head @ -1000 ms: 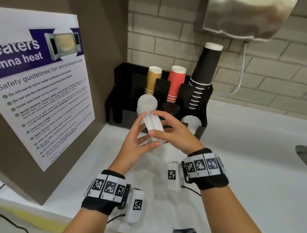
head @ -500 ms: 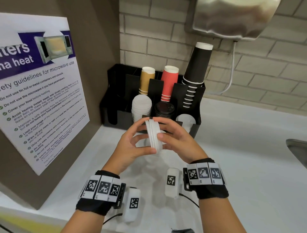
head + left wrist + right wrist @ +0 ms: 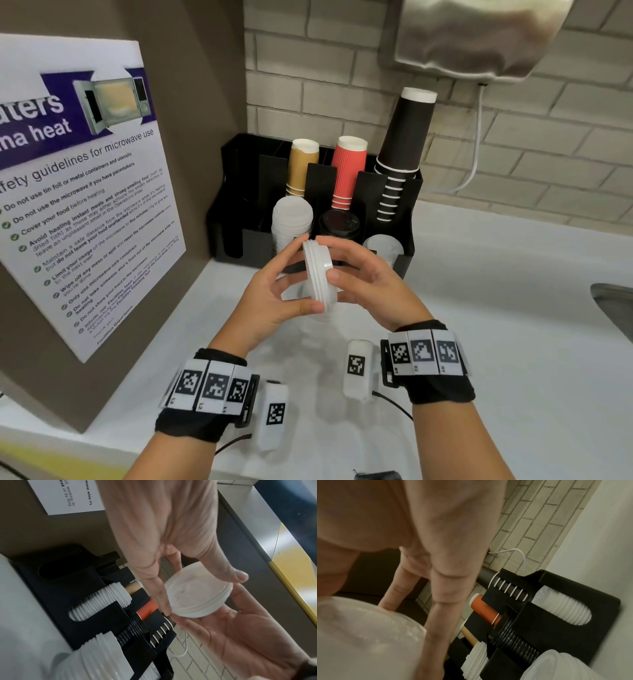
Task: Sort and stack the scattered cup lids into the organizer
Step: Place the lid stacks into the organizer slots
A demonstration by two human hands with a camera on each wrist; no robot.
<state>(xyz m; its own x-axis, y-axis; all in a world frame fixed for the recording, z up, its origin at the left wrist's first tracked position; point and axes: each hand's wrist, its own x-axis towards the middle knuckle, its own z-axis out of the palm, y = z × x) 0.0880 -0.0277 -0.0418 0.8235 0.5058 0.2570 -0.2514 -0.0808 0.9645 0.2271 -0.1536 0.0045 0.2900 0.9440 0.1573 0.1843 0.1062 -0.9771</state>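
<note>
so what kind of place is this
Probably a shared office or workplace kitchenette: a microwave safety poster on the side panel, a black organizer holding paper cups and lids, and a white countertop.

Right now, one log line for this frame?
phase: aligning lids | left hand: holding lids | right hand: holding lids | organizer: behind, not reached

Lids (image 3: pixel 318 274) before organizer (image 3: pixel 409 192)

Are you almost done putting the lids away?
Partly. The organizer already holds a stack of white lids, black lids and more white lids. In hand: the left hand and right hand hold a small stack of white lids on edge, not yet slotted in. Any loose lids under the hands are hidden.
</note>
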